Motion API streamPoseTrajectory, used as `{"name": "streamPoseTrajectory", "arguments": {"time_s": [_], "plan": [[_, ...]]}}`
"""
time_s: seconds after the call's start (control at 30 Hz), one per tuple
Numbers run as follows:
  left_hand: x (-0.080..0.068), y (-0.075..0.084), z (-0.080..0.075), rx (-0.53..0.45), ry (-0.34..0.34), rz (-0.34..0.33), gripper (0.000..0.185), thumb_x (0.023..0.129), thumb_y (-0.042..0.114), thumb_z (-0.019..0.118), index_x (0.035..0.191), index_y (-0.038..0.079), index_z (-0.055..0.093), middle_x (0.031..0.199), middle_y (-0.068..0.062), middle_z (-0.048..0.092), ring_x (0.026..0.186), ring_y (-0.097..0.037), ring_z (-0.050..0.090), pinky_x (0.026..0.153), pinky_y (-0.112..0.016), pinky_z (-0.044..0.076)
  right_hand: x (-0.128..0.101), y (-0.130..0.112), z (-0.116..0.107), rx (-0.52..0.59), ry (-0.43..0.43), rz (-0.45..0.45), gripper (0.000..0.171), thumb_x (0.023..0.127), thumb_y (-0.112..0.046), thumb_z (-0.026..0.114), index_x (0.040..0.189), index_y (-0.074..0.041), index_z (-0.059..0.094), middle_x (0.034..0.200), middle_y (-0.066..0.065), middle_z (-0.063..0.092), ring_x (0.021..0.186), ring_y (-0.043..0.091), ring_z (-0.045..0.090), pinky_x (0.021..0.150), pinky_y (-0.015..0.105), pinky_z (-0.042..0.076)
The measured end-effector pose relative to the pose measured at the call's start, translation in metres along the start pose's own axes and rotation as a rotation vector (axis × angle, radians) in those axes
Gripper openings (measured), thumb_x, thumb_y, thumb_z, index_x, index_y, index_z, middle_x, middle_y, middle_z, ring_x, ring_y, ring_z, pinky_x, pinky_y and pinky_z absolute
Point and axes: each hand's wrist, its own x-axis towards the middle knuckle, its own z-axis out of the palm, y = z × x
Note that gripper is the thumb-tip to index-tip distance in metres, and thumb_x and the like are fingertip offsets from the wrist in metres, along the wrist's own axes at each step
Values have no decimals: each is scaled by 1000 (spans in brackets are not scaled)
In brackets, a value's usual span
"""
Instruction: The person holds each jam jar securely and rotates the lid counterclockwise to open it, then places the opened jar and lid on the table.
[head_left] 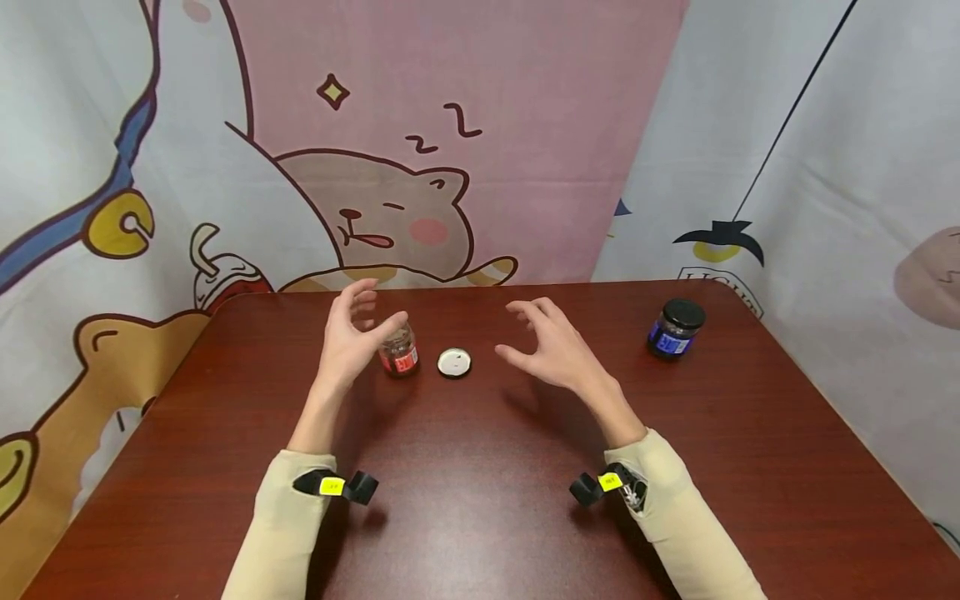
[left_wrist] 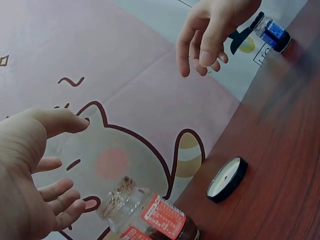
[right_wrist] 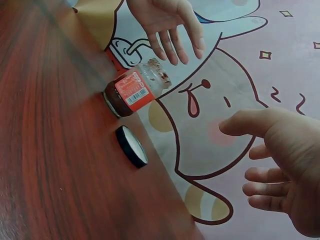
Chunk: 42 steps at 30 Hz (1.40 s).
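My left hand [head_left: 351, 340] hovers above the table at the left, its fingers loosely bent and holding nothing. Close by it stands an uncapped glass jar [head_left: 401, 354] with a red label; dark brown contents fill its lower part and smears show round its mouth in the right wrist view. To the right of this jar, a black-rimmed lid [head_left: 454, 362] lies with its white inside facing up. My right hand [head_left: 553, 346] is raised to the right of the lid, fingers relaxed and apart from everything. Both wrist views show the same jar [left_wrist: 155, 215] and lid [right_wrist: 132, 146].
A second jar [head_left: 676, 328] with a black lid and a blue label stands at the back right of the brown table [head_left: 480, 492]. Behind the table's far edge hangs a printed cartoon cloth [head_left: 555, 150].
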Motion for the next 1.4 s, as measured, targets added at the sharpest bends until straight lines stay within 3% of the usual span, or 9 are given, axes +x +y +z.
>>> {"name": "streamPoseTrajectory", "arguments": {"time_s": [0.4,0.6,1.17,1.4], "plan": [[-5,8,11,-7,-63,90,63,84,13,82,140,4,52,133,-19,48,120,-27,48,99,-48,45,0,6,-22,-6,19,40,60,86,-33,80,136,-8,57,125,16,53,114,32,51,97,50,43],[-8,12,22,-44,-110,96,64,83,10,83,139,3,52,130,-18,47,119,-27,48,98,-53,46,-1,16,-31,-23,13,60,61,89,-35,76,140,-8,55,131,18,49,122,35,45,101,54,39],[-9,16,49,41,-175,154,61,84,17,82,138,8,54,127,-14,52,117,-27,49,97,-52,44,-5,46,-53,-29,37,175,62,93,-39,71,144,-10,50,144,23,39,135,44,31,104,66,30],[-10,16,57,22,-216,150,61,85,17,82,139,8,53,130,-15,49,119,-28,48,99,-56,42,-7,63,-58,-44,62,204,62,93,-39,71,143,-10,51,147,23,38,136,45,29,106,67,23]]}}
